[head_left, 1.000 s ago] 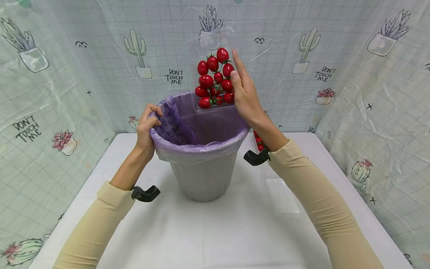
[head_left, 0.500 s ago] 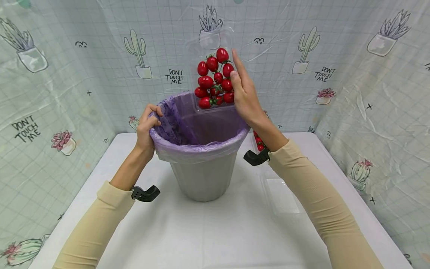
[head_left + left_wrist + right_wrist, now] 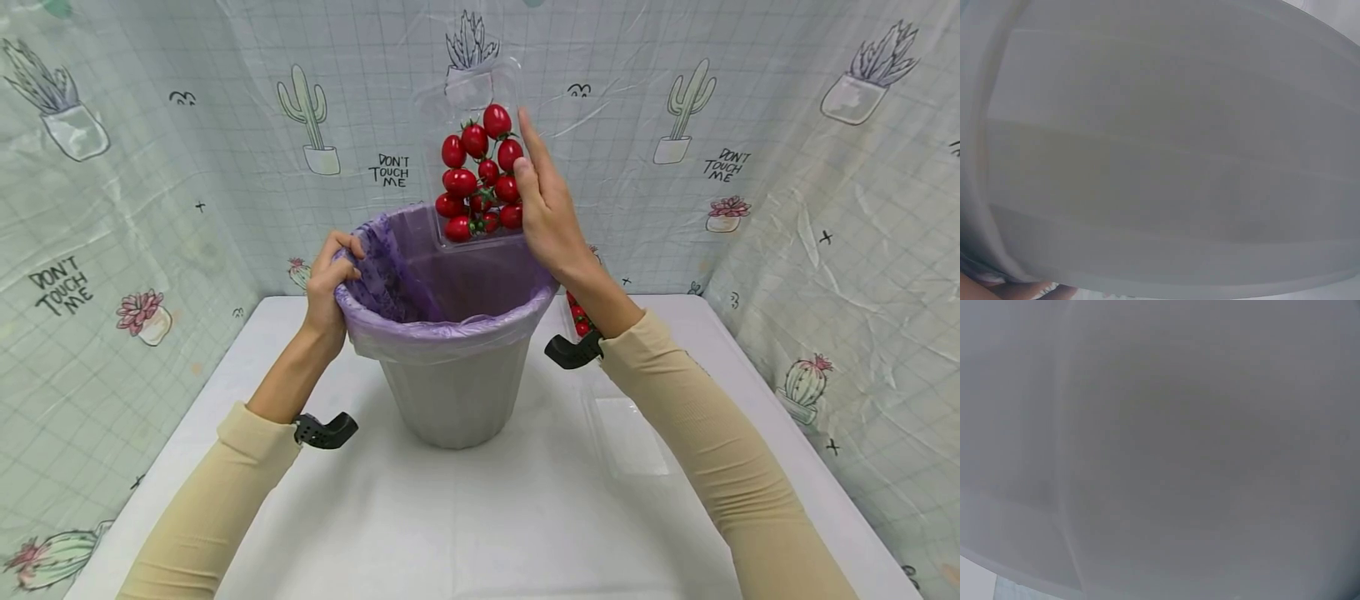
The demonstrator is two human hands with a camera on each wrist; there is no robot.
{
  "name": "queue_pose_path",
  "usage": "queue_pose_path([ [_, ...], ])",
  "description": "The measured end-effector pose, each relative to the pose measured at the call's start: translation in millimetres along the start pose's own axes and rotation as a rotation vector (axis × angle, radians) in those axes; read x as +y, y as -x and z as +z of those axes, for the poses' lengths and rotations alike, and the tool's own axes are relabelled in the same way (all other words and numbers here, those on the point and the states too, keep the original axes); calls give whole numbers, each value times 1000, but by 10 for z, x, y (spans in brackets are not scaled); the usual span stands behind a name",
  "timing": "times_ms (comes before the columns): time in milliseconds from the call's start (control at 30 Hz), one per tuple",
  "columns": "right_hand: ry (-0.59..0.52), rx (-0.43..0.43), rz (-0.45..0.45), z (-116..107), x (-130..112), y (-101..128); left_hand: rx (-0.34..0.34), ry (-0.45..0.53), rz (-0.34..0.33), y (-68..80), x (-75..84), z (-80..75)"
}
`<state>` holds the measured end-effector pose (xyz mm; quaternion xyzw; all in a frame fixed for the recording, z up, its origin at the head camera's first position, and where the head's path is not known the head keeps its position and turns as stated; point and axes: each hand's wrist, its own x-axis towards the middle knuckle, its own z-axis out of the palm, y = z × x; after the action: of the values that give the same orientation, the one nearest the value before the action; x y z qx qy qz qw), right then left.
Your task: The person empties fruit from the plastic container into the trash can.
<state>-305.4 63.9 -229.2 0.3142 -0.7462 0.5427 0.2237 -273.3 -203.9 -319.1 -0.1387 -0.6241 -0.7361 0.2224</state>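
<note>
A light grey trash can [image 3: 453, 404] stands on the white table, lined with a purple bag [image 3: 442, 333] folded over its rim. My left hand [image 3: 328, 283] grips the rim at the left, fingers hooked over the bag. With my right hand [image 3: 551, 204] I hold a clear plastic tray [image 3: 442, 108] by its right side, tipped steeply over the can's far rim. Red cherry tomatoes [image 3: 460, 182], some with green stems, lie in its lower part. The can's grey wall [image 3: 1166, 150] fills most of the left wrist view, and a grey surface fills the right wrist view.
Behind my right wrist, a second container of cherry tomatoes [image 3: 579, 315] is partly hidden. A flat clear plastic piece [image 3: 630, 437] lies on the table [image 3: 420, 525] under my right forearm. Patterned cloth walls [image 3: 225, 150] enclose the table at the back and sides.
</note>
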Motion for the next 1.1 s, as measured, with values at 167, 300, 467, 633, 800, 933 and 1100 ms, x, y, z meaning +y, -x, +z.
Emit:
queue_pose_path([
  [167,-4,-4,-1,-14,-135,51,4,-1,-2,0,-2,-1],
  [300,-4,-8,-5,-19,-167,63,3,-2,-4,-2,-3,-2],
  [467,-4,-12,-4,-18,-159,62,-3,-3,-4,0,-1,1],
  [633,0,-10,-3,-18,-156,60,0,2,-3,2,6,1],
  [800,5,-8,-3,-18,-147,60,0,0,-4,-3,7,4],
  [933,8,-5,-7,-12,-133,58,-1,-2,-4,-3,3,5],
  [1100,10,-7,2,-9,-143,62,0,0,-6,3,3,3],
])
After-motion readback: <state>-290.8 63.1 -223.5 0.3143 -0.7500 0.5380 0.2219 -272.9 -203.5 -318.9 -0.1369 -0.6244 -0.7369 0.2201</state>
